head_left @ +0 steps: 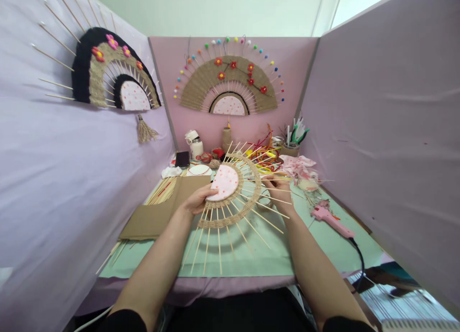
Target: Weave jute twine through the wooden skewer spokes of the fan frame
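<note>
A half-round woven fan [245, 206] with thin wooden sticks spread like rays is held up over the table. At its centre is a pink dotted half-disc [227, 183], edged by a woven twine band, with a second twine band further out. My left hand [199, 198] grips the straight edge of the half-disc, thumb on the front and the other fingers behind. My right hand [278, 190] is at the outer woven band on the right, fingers closed among the sticks; some fingertips are hidden behind them.
A pink glue gun [332, 220] lies at the right with its cord over the edge. Folded brown cardboard [161, 214] and loose sticks lie left. Behind are a phone [182, 159], a white bottle [196, 147], colourful wires [264, 159] and dotted cloth [297, 165]. Finished fans [247, 73] hang on the partitions.
</note>
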Demonstrator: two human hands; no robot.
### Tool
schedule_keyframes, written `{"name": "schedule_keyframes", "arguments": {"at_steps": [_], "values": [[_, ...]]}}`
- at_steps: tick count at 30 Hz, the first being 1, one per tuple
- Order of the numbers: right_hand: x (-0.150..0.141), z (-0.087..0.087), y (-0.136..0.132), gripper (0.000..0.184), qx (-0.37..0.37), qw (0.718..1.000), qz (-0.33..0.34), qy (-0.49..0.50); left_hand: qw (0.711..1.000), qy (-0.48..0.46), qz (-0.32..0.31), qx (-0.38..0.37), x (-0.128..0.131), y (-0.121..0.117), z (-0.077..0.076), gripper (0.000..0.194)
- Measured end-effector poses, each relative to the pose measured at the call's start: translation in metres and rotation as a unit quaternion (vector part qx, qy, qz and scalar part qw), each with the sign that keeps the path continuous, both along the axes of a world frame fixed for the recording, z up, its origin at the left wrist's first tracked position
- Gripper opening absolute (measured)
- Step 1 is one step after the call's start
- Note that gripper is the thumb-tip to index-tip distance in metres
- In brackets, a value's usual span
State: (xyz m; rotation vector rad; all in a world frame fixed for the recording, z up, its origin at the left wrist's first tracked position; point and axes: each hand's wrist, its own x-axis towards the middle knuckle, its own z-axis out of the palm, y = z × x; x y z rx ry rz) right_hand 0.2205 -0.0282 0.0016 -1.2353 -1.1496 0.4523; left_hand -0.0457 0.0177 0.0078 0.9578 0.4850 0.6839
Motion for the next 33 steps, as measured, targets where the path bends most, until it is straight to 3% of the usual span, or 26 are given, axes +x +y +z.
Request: {"name": "schedule_keyframes", "arguments": {"at_steps": [13,23,33], "values": [[0.0,0.001,-0.004,0.029,0.007,0.999,-0.019,-0.027,0.999,0.009,0.045,0.004,-0.014,0.008,0.001,0.059],[0.006,0.002,-0.005,0.033,0.044,0.998,-0.033,-0.002,0.993,0.044,0.104,-0.031,-0.026,0.005,0.017,0.044],[0.016,0.006,-0.009,0.021,0.101,0.989,-0.025,-0.104,0.987,0.083,0.128,-0.04,-0.032,0.013,0.012,0.039]]}}
